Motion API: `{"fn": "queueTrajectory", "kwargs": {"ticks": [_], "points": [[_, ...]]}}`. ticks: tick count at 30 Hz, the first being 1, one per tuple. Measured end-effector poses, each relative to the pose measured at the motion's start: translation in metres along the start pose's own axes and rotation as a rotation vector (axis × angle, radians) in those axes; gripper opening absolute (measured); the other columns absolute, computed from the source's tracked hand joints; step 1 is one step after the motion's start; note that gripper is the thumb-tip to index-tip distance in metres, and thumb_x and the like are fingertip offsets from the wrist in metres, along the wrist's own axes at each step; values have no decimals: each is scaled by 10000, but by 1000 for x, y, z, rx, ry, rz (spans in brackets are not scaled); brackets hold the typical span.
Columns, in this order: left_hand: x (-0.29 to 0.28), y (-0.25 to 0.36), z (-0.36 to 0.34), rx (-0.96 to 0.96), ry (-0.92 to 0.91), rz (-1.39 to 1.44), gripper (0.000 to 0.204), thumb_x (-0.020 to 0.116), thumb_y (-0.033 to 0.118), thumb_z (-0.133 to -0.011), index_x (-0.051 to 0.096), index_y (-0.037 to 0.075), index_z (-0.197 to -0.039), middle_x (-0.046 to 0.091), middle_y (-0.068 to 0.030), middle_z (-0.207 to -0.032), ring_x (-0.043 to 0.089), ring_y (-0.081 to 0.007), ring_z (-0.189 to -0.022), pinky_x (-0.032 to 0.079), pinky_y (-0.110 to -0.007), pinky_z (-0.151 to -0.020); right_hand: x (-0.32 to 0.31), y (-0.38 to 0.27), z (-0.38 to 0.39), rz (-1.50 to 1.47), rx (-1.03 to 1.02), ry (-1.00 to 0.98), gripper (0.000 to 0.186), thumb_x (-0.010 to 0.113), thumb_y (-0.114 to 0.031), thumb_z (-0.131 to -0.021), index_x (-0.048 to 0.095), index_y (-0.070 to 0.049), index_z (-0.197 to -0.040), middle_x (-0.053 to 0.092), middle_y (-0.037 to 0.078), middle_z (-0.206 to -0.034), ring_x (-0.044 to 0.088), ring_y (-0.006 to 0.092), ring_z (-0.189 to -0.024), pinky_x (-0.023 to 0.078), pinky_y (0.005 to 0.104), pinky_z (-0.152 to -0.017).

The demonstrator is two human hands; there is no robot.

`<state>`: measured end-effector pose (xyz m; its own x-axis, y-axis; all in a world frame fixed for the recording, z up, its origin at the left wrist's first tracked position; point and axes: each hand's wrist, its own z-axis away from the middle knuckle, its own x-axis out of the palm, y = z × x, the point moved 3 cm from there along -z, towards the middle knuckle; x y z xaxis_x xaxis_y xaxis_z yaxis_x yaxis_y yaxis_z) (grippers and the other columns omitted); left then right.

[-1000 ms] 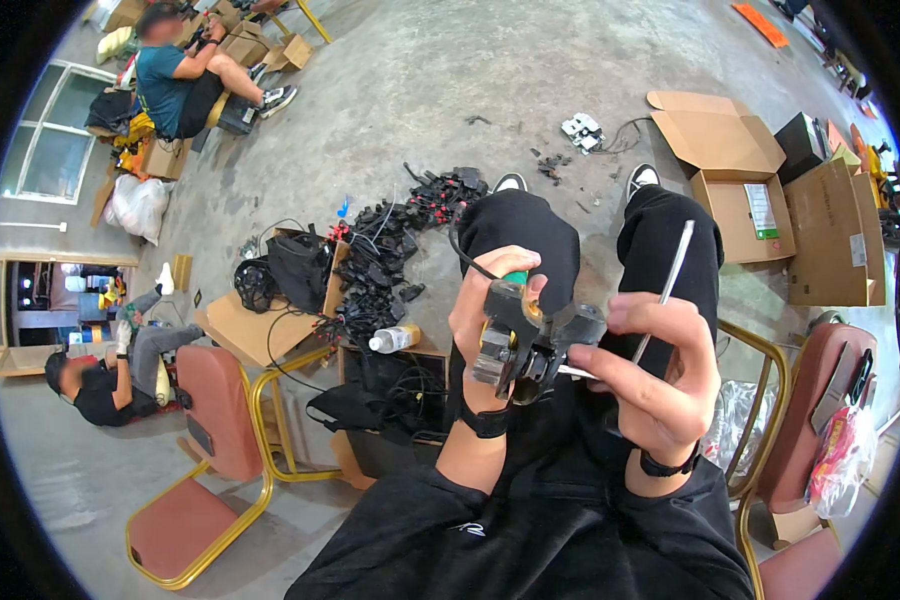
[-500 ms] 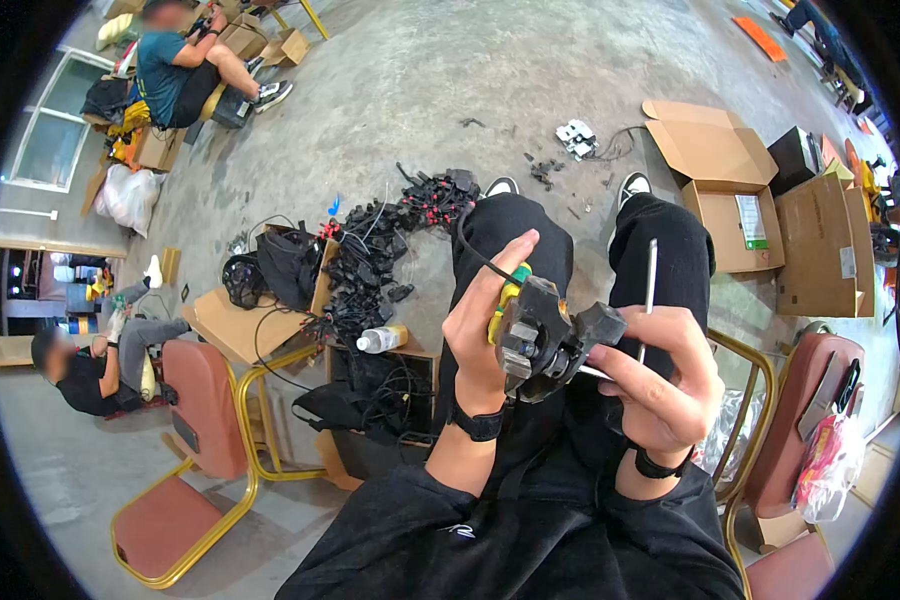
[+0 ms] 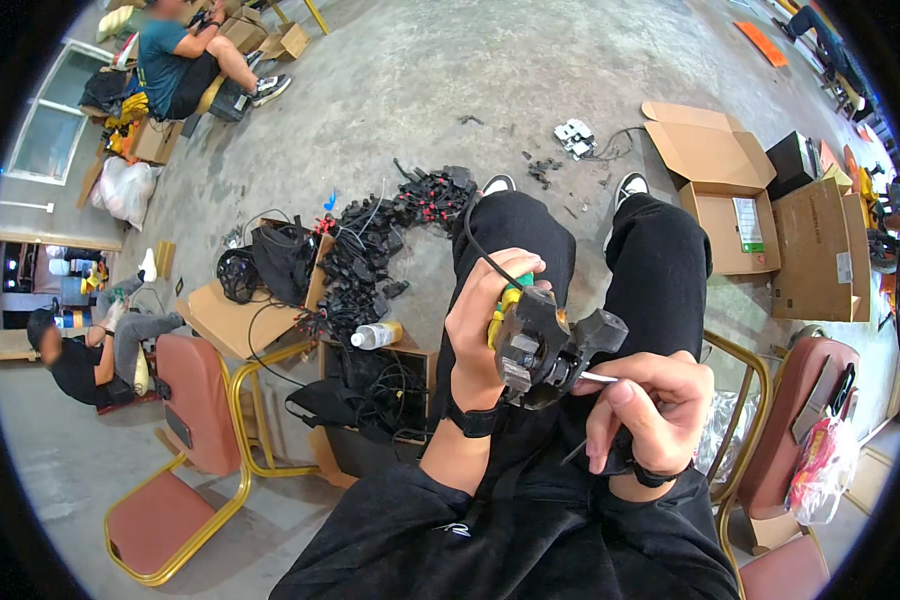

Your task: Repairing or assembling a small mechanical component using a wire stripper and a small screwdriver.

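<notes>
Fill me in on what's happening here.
A seated person holds a black device with a green and yellow part over their lap. The left hand grips it, a black cable looping up from it. The right hand pinches a thin white rod whose tip meets the device. A pile of black parts lies on the concrete floor, and two other people sit nearby.

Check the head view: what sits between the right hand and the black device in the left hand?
In the head view, a thin white stick bridges the gap: the right hand pinches one end, and the other end meets the black device held by the left hand.
</notes>
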<state>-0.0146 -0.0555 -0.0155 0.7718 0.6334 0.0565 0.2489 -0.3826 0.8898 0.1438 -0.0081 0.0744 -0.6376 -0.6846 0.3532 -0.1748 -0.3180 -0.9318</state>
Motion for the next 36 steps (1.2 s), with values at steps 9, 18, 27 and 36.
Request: {"fn": "queueTrajectory", "kwargs": {"ticks": [9, 18, 27, 36], "points": [[4, 16, -4, 89, 9, -108, 392, 668, -148, -604, 582, -38, -970, 627, -150, -942, 619, -262, -861, 521, -314, -731, 2, 4, -1, -103, 76, 14, 179, 524, -16, -890, 647, 113, -904, 610, 119, -547, 590, 134, -432, 463, 210, -388], [2, 2, -3, 158, 64, -82, 352, 661, -169, -643, 577, -42, -961, 618, -155, -927, 613, -236, -849, 513, -303, -730, 3, 9, -4, 170, -78, -11, 142, 593, -2, -838, 673, 31, -950, 632, 71, -636, 589, 98, -504, 452, 221, -454], [-1, 1, -6, 96, 115, -1, 218, 643, -79, -734, 596, -23, -940, 621, -138, -941, 618, -221, -850, 501, -298, -755, 8, 3, -10, 695, -527, 64, 348, 750, -37, -653, 708, -93, -994, 548, 71, -845, 570, 169, -689, 461, 265, -584], [-4, -1, -8, 159, 132, -50, 192, 660, 47, -730, 617, -20, -905, 550, -184, -1080, 641, -300, -970, 517, -340, -764, 18, -3, -7, 826, -683, 153, 394, 742, -31, -563, 718, -83, -953, 543, 83, -867, 569, 199, -768, 470, 290, -662]]}}
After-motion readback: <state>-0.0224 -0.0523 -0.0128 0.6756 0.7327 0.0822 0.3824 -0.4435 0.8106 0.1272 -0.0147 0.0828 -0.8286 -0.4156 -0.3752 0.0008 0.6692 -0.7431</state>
